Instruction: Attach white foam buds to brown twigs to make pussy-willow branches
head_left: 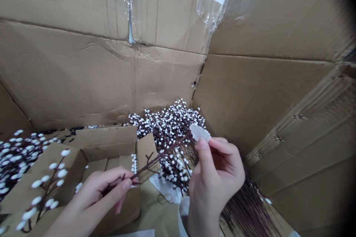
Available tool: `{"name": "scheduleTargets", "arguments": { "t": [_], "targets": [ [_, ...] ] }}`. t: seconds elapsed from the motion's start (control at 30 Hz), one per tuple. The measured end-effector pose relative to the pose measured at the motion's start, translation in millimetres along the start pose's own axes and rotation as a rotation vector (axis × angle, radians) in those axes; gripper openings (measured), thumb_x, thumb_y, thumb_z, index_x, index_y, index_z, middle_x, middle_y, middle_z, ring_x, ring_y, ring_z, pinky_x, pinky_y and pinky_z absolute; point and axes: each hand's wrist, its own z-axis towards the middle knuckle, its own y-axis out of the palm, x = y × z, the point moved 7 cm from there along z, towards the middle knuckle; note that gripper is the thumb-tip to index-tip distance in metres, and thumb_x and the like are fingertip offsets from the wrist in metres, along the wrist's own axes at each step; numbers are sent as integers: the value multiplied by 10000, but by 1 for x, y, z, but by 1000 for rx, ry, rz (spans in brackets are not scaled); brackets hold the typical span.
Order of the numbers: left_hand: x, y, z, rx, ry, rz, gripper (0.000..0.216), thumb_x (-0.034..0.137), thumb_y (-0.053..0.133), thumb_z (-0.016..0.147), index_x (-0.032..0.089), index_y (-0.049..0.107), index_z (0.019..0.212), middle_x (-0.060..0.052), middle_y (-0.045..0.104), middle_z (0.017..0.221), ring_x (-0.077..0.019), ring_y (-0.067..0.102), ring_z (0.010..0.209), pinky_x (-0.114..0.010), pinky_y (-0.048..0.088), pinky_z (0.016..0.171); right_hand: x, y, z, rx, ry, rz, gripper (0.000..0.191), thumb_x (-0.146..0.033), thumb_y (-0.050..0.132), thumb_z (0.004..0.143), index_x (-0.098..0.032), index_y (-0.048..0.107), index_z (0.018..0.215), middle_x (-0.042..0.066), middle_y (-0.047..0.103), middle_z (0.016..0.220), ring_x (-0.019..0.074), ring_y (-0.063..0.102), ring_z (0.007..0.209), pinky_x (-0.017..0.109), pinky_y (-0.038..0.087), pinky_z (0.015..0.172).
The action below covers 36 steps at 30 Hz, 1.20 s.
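A dark brown artificial berry branch [164, 153] slants across the lower middle of the head view. My left hand [107, 190] is closed around its stem, thumb on top. White oval berries [50, 185] on twigs show to the left of that hand, apparently the same branch's other end. My right hand [217, 170] pinches a thin, whitish, leaf-shaped piece [198, 132] between thumb and fingers. The branch's far tip reaches that piece; whether they touch cannot be made out.
An open cardboard box [108, 135] holds a few white berries. Berry branches [169, 118] lie piled behind it, others [16, 159] at left. Dark stems [247, 211] fill the right, beside a white container [182, 209]. Cardboard walls [167, 70] surround the space.
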Motion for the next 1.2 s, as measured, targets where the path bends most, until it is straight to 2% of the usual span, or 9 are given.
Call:
{"name": "scheduleTargets", "arguments": {
  "t": [0.17,0.33,0.43,0.5,0.6,0.7,0.83,1.0,1.2],
  "targets": [
    [-4,1,2,7,-48,-9,348,516,430,953,269,669,901,60,578,516,-151,575,568,-252,433,630,0,0,-1,-11,5,8,208,-37,680,800,-245,702,801,-47,634,734,101,604,686,216,512,590],
    [0,0,4,-3,-12,-46,411,509,391,969,259,617,734,46,585,519,-161,625,647,-251,459,736,0,-3,-2,-1,31,54,177,-60,706,781,-237,699,794,-45,624,742,85,584,652,186,487,545],
    [-3,-2,2,17,-3,-50,375,498,408,968,256,642,802,57,582,517,-147,602,603,-242,461,725,1,-6,-1,31,48,55,136,-98,730,774,-230,698,786,-37,623,746,92,584,641,192,480,523],
    [-5,-2,2,22,-1,-48,333,490,428,965,258,658,897,70,595,527,-131,568,551,-234,460,701,2,-7,0,57,52,49,126,-107,733,775,-228,699,786,-38,625,754,91,587,644,197,487,541],
    [-5,0,2,8,16,-52,331,482,421,972,261,664,935,75,605,525,-119,540,518,-224,446,647,3,-7,1,66,50,49,155,-80,717,782,-233,702,800,-46,628,764,83,589,654,195,490,569],
    [-2,1,3,0,26,-36,339,488,423,970,262,669,914,75,584,493,-121,549,521,-221,422,591,-3,0,0,-17,-3,42,223,-29,677,793,-248,702,823,-50,632,744,93,593,667,201,490,565],
    [-4,0,1,31,16,5,314,488,451,955,268,670,910,76,594,494,-124,568,534,-224,427,606,-12,11,-5,-168,-94,-40,292,19,641,794,-258,703,862,-43,662,746,114,606,700,229,508,593],
    [-2,-1,0,26,25,15,328,497,449,951,264,678,921,68,593,506,-122,560,510,-221,422,557,-13,18,-10,-284,-119,-102,304,30,636,802,-253,695,895,-41,665,764,121,598,734,244,493,619],
    [-3,-2,-3,37,16,5,303,483,463,946,270,677,921,65,612,516,-118,535,486,-220,417,532,-11,24,-13,-356,-94,-81,306,35,619,811,-249,692,898,-60,631,752,98,582,740,223,468,626]
  ]
}}
